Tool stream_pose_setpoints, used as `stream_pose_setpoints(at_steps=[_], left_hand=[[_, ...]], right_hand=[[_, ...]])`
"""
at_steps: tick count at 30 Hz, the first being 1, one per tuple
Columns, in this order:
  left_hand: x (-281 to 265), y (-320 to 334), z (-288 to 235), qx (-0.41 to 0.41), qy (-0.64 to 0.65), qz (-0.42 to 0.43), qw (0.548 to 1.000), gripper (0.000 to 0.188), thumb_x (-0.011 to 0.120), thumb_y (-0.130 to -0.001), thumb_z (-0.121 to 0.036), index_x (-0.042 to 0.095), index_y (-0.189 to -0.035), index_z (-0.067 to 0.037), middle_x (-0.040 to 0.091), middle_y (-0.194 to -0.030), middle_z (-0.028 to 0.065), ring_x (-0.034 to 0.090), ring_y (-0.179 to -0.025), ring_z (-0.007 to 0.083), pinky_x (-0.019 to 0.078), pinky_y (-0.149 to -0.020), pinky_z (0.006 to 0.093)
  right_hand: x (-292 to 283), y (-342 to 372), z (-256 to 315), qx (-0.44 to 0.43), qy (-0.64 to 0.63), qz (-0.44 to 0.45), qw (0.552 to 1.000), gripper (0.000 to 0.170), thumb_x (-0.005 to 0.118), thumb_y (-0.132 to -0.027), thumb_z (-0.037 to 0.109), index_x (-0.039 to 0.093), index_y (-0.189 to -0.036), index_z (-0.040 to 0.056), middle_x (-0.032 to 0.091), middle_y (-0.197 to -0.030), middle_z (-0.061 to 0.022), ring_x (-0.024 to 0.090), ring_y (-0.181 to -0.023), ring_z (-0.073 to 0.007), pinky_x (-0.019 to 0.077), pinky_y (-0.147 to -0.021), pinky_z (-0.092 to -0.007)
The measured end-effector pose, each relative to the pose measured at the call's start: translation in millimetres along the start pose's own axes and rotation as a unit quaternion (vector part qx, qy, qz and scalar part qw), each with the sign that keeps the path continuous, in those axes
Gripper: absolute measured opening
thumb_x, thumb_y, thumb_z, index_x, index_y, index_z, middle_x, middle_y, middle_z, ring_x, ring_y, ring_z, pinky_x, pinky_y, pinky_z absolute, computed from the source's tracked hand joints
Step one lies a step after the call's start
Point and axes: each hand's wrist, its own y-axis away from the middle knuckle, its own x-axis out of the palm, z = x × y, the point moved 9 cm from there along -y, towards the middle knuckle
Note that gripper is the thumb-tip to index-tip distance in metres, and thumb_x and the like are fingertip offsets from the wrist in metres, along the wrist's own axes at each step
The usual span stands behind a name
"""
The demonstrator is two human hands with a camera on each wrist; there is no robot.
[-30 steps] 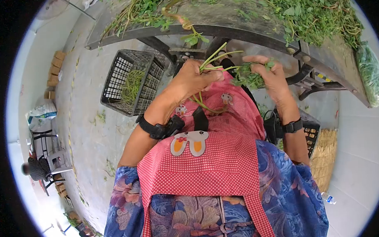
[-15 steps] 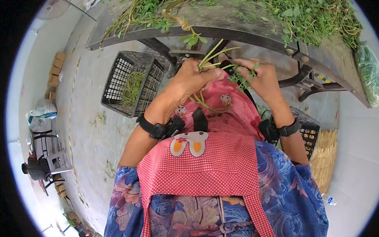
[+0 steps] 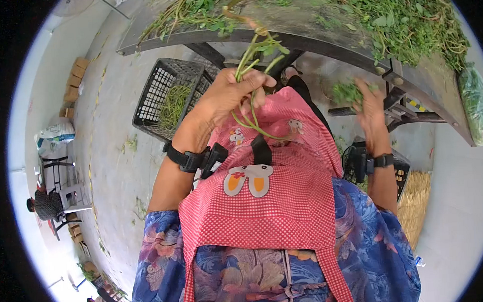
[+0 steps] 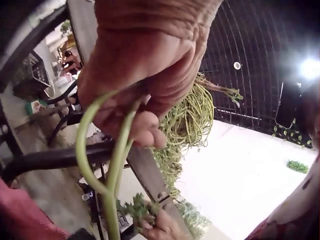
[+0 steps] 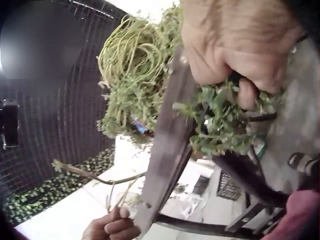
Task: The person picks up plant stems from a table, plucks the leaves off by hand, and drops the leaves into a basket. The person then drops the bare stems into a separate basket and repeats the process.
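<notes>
Blk crate L, greens in hands, heap on tbl, bag R

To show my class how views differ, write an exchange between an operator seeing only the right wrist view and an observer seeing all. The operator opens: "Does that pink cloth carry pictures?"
Observer: Yes, it's an apron with a large rabbit figure on it.
Operator: What else lies nearby?
Observer: Thin stems lie in the black crate left of the apron in the head view.
Operator: How do the held stalks run below the left hand?
Observer: One bows outward in a curve.
</notes>
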Motion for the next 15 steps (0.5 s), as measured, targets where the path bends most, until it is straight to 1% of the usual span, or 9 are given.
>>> stream_pose_setpoints(at_steps=[4, 7, 8, 9, 10, 11, 13, 14, 15], left_hand=[[-20.5, 11.3, 15.5, -0.032, 0.012, -0.017, 0.999, 0.033, 0.051, -0.093, -0.027, 0.061, -0.101, 0.003, 0.060, -0.064, 0.0031, 0.052, -0.051, 0.0064, 0.0411, -0.044, 0.0183], [-48.5, 24.0, 21.7, -0.045, -0.029, -0.031, 0.998, 0.032, 0.051, -0.093, -0.027, 0.061, -0.103, 0.002, 0.058, -0.063, 0.0007, 0.049, -0.049, 0.0059, 0.0389, -0.043, 0.0176], [-60.4, 32.4, 18.0, -0.050, -0.066, -0.046, 0.995, 0.032, 0.051, -0.093, -0.027, 0.061, -0.104, 0.002, 0.058, -0.063, 0.0003, 0.049, -0.050, 0.0057, 0.0389, -0.044, 0.0176], [-75.7, 41.9, 14.0, -0.053, -0.105, -0.066, 0.991, 0.032, 0.050, -0.093, -0.026, 0.061, -0.105, 0.002, 0.057, -0.063, -0.0002, 0.049, -0.051, 0.0056, 0.0389, -0.044, 0.0176], [-95.7, 51.3, 10.9, -0.048, -0.117, -0.096, 0.987, 0.033, 0.049, -0.094, -0.027, 0.061, -0.105, 0.002, 0.057, -0.063, -0.0010, 0.048, -0.051, 0.0055, 0.0380, -0.045, 0.0181], [-114.1, 60.5, 9.6, -0.050, -0.119, -0.110, 0.986, 0.033, 0.049, -0.094, -0.027, 0.061, -0.105, 0.002, 0.057, -0.063, -0.0010, 0.048, -0.051, 0.0055, 0.0380, -0.045, 0.0181], [-159.7, 81.8, -0.8, -0.025, -0.135, -0.202, 0.970, 0.024, 0.052, -0.092, -0.024, 0.062, -0.097, -0.003, 0.059, -0.064, 0.0007, 0.050, -0.052, 0.0064, 0.0389, -0.045, 0.0203], [-173.8, 92.8, -7.4, -0.023, -0.136, -0.226, 0.964, 0.028, 0.050, -0.093, -0.027, 0.062, -0.099, -0.002, 0.060, -0.066, 0.0010, 0.051, -0.057, 0.0067, 0.0388, -0.047, 0.0209], [-186.5, 101.7, -7.5, -0.026, -0.138, -0.238, 0.961, 0.028, 0.050, -0.093, -0.027, 0.062, -0.099, -0.002, 0.060, -0.066, 0.0010, 0.051, -0.057, 0.0067, 0.0388, -0.047, 0.0209]], right_hand=[[-121.4, -16.8, -31.2, -0.025, 0.174, -0.113, 0.978, 0.032, 0.069, -0.080, 0.022, 0.059, -0.102, 0.0010, 0.063, -0.085, -0.0054, 0.056, -0.069, -0.0132, 0.0443, -0.057, -0.0255], [-242.1, -25.3, -59.1, -0.106, 0.217, -0.147, 0.959, 0.043, 0.066, -0.081, 0.028, 0.059, -0.105, -0.0070, 0.064, -0.094, -0.0120, 0.059, -0.074, -0.0202, 0.0467, -0.064, -0.0318], [-282.3, -16.3, -62.7, -0.090, 0.316, -0.189, 0.926, 0.048, 0.066, -0.081, 0.033, 0.059, -0.104, -0.0089, 0.064, -0.096, -0.0142, 0.059, -0.075, -0.0228, 0.0471, -0.067, -0.0338], [-336.7, -7.0, -71.0, -0.018, 0.505, -0.299, 0.809, 0.058, 0.065, -0.079, 0.044, 0.061, -0.099, -0.0100, 0.064, -0.098, -0.0186, 0.061, -0.081, -0.0288, 0.0472, -0.071, -0.0370], [-408.4, -33.9, -113.6, 0.057, 0.655, -0.215, 0.722, 0.067, 0.065, -0.074, 0.053, 0.062, -0.100, -0.0082, 0.063, -0.100, -0.0222, 0.061, -0.088, -0.0331, 0.0473, -0.075, -0.0385], [-385.9, 8.7, -114.9, 0.163, 0.418, -0.250, 0.858, 0.056, 0.060, -0.082, 0.045, 0.060, -0.107, -0.0058, 0.059, -0.112, -0.0229, 0.056, -0.106, -0.0321, 0.0451, -0.083, -0.0388], [-438.3, -6.5, -160.7, 0.013, 0.302, -0.122, 0.945, 0.043, 0.053, -0.089, 0.034, 0.054, -0.119, 0.0031, 0.055, -0.119, -0.0199, 0.051, -0.113, -0.0284, 0.0436, -0.085, -0.0392], [-460.4, -6.8, -172.7, 0.013, 0.301, -0.108, 0.947, 0.043, 0.053, -0.089, 0.034, 0.054, -0.119, 0.0031, 0.055, -0.119, -0.0199, 0.051, -0.113, -0.0284, 0.0436, -0.085, -0.0392], [-474.8, -9.6, -188.1, 0.021, 0.536, -0.028, 0.843, 0.039, 0.051, -0.091, 0.031, 0.051, -0.122, 0.0081, 0.057, -0.117, -0.0173, 0.052, -0.110, -0.0288, 0.0443, -0.082, -0.0405]])
